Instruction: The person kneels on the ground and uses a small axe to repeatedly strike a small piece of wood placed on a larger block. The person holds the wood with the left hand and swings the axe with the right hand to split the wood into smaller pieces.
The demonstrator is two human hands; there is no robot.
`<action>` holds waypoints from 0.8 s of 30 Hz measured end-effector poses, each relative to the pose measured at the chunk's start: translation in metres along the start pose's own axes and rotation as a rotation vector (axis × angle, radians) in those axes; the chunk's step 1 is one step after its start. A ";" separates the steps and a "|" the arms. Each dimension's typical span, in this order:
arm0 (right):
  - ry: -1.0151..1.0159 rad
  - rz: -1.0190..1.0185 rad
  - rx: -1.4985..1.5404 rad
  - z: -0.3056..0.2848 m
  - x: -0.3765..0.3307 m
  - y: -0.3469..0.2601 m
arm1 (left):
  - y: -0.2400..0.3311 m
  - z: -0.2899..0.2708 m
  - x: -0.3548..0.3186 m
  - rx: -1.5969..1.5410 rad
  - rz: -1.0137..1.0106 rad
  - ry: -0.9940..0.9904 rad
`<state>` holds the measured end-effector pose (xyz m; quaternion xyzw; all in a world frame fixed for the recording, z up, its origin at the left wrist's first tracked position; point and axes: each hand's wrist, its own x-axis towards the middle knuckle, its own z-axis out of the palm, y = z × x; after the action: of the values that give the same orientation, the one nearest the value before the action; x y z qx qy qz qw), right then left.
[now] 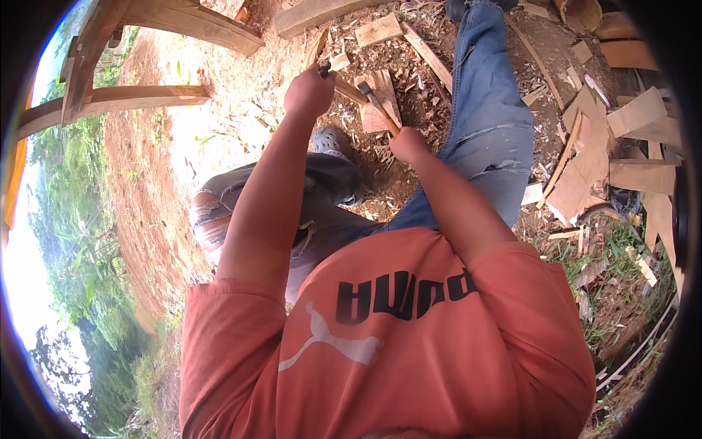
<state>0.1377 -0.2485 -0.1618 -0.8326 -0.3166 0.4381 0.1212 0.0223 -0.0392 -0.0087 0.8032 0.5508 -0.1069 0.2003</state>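
Observation:
My left hand (310, 92) is closed around a narrow tool with a dark end (324, 69) poking out above the fist; the rest of it is hidden by the fingers. A brown strip of wood (349, 89) shows just right of that fist; whether the hand touches it, I cannot tell. In my right hand (410, 145) is the wooden handle of a hammer (383, 114), its small grey head up and to the left. The head appears over a flat wooden block (386, 88) lying on the ground between my legs.
Wood chips and offcuts (379, 31) litter the dirt around my feet. A curved timber frame (146, 96) stands at the far left. Cut boards (643, 175) are heaped on the right, with a round log end (580, 13) at the far right.

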 end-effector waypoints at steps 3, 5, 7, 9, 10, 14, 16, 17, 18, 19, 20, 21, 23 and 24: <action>0.029 0.017 0.137 -0.004 0.008 -0.010 | 0.001 0.000 -0.004 0.002 0.009 -0.024; 0.161 -0.113 0.295 -0.028 -0.004 -0.030 | 0.003 -0.001 -0.005 0.034 -0.015 -0.022; 0.184 -0.169 0.432 -0.056 -0.022 -0.056 | -0.006 0.001 -0.004 -0.003 -0.014 -0.017; 0.121 -0.164 0.556 -0.073 -0.028 -0.076 | -0.009 0.000 -0.005 -0.019 -0.005 -0.010; 0.159 -0.160 0.534 -0.067 -0.029 -0.073 | -0.008 0.000 -0.008 -0.009 -0.007 -0.018; 0.194 -0.129 0.287 0.003 0.002 -0.007 | 0.000 -0.005 -0.007 0.010 0.032 -0.032; 0.115 -0.035 0.025 0.029 0.017 0.024 | 0.002 -0.004 -0.006 0.019 0.050 -0.036; 0.038 0.012 0.172 0.019 0.011 0.010 | -0.004 -0.002 -0.006 0.020 0.038 -0.030; -0.039 0.060 0.319 0.007 0.008 -0.005 | -0.009 0.000 -0.007 0.021 0.027 -0.025; -0.116 0.122 0.464 -0.010 -0.002 -0.020 | -0.009 0.001 -0.009 0.024 0.024 -0.035; -0.061 0.054 0.528 -0.024 -0.007 -0.031 | -0.006 -0.002 -0.010 0.028 0.023 -0.040; -0.003 -0.017 0.591 -0.039 -0.009 -0.040 | -0.004 -0.004 -0.010 0.031 0.023 -0.042; 0.058 -0.125 0.696 -0.053 -0.010 -0.049 | -0.011 0.001 -0.009 0.036 0.079 -0.031; 0.063 -0.170 0.736 -0.058 -0.008 -0.053 | -0.015 0.003 -0.008 0.039 0.108 -0.023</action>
<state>0.1590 -0.2082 -0.0971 -0.7172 -0.2020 0.4850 0.4578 0.0054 -0.0421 -0.0118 0.8343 0.5020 -0.1158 0.1963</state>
